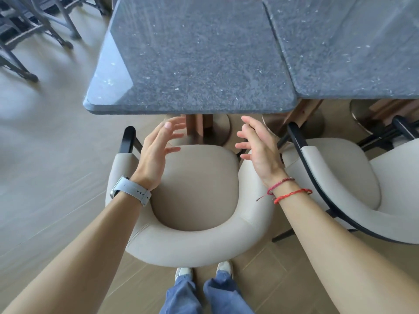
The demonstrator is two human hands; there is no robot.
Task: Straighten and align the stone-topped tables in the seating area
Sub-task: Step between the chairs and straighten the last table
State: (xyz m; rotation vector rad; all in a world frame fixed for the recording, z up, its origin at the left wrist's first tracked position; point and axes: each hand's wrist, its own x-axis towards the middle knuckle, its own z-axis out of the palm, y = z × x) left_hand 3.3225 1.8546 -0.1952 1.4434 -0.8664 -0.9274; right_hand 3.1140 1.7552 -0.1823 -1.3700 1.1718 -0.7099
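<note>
A dark grey speckled stone-topped table (192,60) stands straight ahead on a round metal pedestal base. A second stone-topped table (353,48) butts against its right edge, its top set at a slight angle to the first. My left hand (156,150) and my right hand (258,146) hover palms inward, fingers spread, just short of the near table's front edge and above a chair seat. Neither hand touches anything.
A cream round-backed armchair (195,245) sits between me and the near table. A second cream chair (340,177) with a black frame is on the right. Dark metal chair legs (29,39) crowd the far left. Wood-look floor (45,166) lies open to the left.
</note>
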